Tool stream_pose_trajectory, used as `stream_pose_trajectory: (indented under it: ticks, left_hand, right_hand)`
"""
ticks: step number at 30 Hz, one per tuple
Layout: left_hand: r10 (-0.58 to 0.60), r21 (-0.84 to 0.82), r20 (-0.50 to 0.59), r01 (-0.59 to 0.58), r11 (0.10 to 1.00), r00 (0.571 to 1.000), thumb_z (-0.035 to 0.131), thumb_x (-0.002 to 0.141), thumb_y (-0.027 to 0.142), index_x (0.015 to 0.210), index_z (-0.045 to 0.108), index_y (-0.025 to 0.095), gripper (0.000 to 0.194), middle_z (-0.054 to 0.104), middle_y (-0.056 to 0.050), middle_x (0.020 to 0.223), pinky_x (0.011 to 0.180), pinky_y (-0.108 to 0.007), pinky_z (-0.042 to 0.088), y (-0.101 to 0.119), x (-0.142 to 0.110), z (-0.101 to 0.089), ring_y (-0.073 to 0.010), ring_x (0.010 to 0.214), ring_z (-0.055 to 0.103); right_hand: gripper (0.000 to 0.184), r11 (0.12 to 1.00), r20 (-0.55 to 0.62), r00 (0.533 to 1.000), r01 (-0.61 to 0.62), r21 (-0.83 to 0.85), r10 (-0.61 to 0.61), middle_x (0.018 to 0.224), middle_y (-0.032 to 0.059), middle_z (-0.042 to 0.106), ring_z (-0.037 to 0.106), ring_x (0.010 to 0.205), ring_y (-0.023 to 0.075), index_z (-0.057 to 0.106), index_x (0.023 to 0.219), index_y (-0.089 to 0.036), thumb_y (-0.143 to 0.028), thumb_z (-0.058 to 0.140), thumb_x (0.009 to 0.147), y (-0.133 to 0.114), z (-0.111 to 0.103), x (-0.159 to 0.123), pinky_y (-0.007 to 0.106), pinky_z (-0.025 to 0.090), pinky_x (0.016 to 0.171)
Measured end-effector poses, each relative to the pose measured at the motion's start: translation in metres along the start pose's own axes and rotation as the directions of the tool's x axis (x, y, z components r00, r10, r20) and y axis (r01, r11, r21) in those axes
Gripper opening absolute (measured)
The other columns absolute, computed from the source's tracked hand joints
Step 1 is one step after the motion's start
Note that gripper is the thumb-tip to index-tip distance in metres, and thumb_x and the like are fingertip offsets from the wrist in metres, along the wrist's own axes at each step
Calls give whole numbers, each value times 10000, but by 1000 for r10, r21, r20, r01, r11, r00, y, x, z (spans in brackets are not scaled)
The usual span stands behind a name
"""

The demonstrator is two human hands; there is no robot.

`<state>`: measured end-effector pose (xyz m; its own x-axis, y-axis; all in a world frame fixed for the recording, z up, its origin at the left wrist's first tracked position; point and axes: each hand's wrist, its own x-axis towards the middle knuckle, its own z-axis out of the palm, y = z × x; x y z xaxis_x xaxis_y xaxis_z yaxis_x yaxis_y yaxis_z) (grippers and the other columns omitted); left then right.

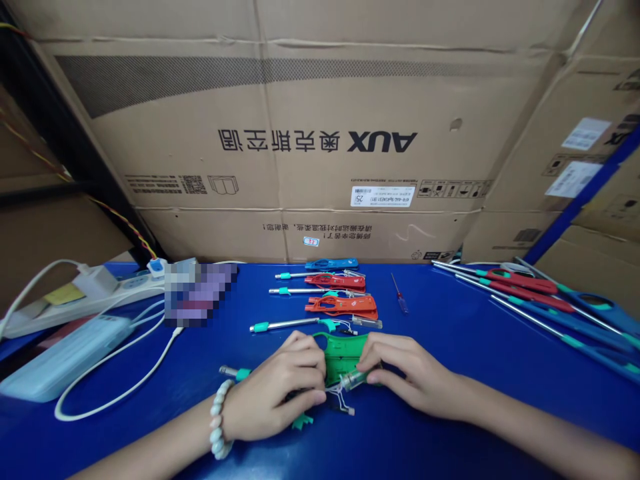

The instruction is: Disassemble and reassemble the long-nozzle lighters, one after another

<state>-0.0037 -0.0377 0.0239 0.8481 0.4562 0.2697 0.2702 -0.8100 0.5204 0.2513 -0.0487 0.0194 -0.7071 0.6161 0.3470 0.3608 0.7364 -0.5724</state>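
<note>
A small assembly workspace — blue tabletop (200, 373), rowed lighter parts (341, 307), a screwdriver (400, 297), cardboard walls (300, 93).

Soft, even indoor light; faint glare on the blue tabletop (180, 427); edges stretched, slightly soft.

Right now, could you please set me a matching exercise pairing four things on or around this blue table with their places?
Things:
1. green casing
2. bead bracelet
3. small screwdriver
4. light blue power bank

Places:
a. to the right of the orange casing, touching neither hand
b. at the far left, beside the white power strip
c. between the left hand and the right hand
d. around the left wrist

Right pairs: 1-c, 2-d, 3-a, 4-b
</note>
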Motion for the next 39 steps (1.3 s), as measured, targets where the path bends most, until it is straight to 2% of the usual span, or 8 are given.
stream_pose_trajectory:
  ticks: [14, 29, 31, 35, 39]
  left_hand:
    - [-6, -6, 47, 6, 1000, 999, 371, 971, 292, 709, 511, 174, 319, 542, -32, 766, 788, -350, 337, 1, 0, 2, -179, 777, 438]
    - [9, 6, 46, -9, 1000, 999, 417, 886, 184, 677, 467, 176, 214, 526, -16, 727, 774, -344, 339, 1, 0, 4, -171, 758, 434]
    - [16, 10, 34, -17, 1000, 999, 404, 880, 175, 663, 444, 176, 221, 513, -15, 707, 763, -341, 338, 0, -1, 2, -171, 743, 426]
    - [4, 14, -31, -4, 1000, 1000, 383, 894, 159, 663, 429, 175, 235, 505, -18, 712, 745, -330, 336, -3, -2, -4, -169, 736, 417]
    - [11, -6, -26, -11, 1000, 1000, 429, 900, 163, 701, 483, 172, 206, 548, -22, 768, 781, -335, 339, -6, -3, -2, -166, 762, 445]
  right_hand:
    - [123, 1000, 33, 999, -2, 23, 1, 856, 57, 609, 553, 802, 149, 584, 909, -152, -184, 473, 951, 0, -2, 2, 264, 458, 722]
    - [130, 999, 44, 999, 1, 46, -3, 856, 51, 611, 559, 807, 152, 590, 906, -159, -188, 472, 951, 2, -2, 2, 265, 458, 728]
    - [145, 999, -9, 1000, -4, 43, 5, 850, 52, 609, 562, 793, 154, 592, 892, -159, -212, 473, 955, 8, -8, 1, 273, 456, 718]
    - [172, 997, -239, 969, -57, 55, 69, 816, 45, 613, 576, 759, 166, 593, 841, -166, -298, 533, 934, 23, -29, 1, 299, 443, 699]
    - [176, 995, -268, 960, -57, 85, 78, 820, 51, 622, 586, 767, 173, 610, 849, -167, -316, 555, 921, 25, -36, 1, 310, 449, 703]
